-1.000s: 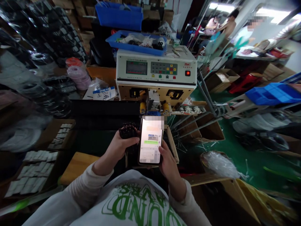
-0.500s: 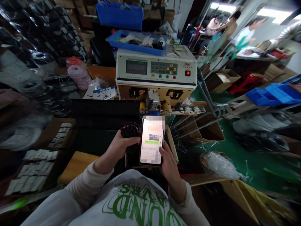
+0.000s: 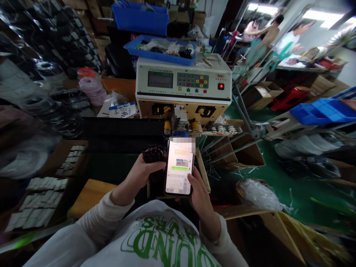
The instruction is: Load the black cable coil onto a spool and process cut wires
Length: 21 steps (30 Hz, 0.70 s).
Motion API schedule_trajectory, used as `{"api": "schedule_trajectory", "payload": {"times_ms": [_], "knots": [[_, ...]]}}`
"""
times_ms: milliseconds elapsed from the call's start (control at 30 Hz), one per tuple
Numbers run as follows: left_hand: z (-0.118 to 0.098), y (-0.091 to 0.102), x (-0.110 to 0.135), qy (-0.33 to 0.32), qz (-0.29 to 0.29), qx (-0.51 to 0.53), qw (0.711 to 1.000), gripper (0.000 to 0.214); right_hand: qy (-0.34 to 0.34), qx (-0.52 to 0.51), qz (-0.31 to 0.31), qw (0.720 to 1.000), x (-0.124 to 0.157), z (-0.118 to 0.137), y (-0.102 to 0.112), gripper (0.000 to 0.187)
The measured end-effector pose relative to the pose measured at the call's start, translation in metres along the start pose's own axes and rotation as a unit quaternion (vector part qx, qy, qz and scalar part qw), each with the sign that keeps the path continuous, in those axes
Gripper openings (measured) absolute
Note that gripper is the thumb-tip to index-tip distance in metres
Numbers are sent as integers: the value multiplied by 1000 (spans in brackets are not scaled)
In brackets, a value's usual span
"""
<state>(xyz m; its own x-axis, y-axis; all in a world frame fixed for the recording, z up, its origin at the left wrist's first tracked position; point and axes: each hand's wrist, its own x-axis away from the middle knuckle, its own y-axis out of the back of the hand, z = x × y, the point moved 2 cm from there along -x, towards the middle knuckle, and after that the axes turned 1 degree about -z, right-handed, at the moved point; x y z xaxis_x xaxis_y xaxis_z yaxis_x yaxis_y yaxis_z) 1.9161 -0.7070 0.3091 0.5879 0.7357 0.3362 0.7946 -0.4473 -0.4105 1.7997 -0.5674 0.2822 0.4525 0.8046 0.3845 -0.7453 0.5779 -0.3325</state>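
My right hand (image 3: 198,189) is wrapped round a smartphone (image 3: 179,178), its thumb at the right edge of the lit screen. The screen shows a chat with a small picture and a green message bubble. In my left hand (image 3: 146,168) is a bundle of dark wires (image 3: 153,154), gripped with the thumb across it toward the phone's left edge. Just beyond the phone stands a white wire-cutting machine (image 3: 185,79) with a display, a keypad and a glowing red switch. Yellow rollers (image 3: 167,127) sit at its front, above the phone.
A blue tray (image 3: 161,52) of loose parts lies on the machine. Stacked wire coils (image 3: 91,87) stand at left, above a box of white pieces (image 3: 41,198). Cardboard boxes (image 3: 244,152) and a plastic bag (image 3: 260,194) are at right. Other people sit at a far table.
The view has shifted very slightly, so the surroundings sit a little further left. Both hands, the phone and the wire bundle stay in place.
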Motion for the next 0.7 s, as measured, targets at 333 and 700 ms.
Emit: {"api": "schedule_trajectory", "payload": {"times_ms": [333,700], "knots": [[1,1,0,-3,6,3,1000,25,3,7,-4,1000,0,-3,1,48],[3,3,3,-27,-28,-16,999,30,62,78,-7,995,-4,4,0,39]]}}
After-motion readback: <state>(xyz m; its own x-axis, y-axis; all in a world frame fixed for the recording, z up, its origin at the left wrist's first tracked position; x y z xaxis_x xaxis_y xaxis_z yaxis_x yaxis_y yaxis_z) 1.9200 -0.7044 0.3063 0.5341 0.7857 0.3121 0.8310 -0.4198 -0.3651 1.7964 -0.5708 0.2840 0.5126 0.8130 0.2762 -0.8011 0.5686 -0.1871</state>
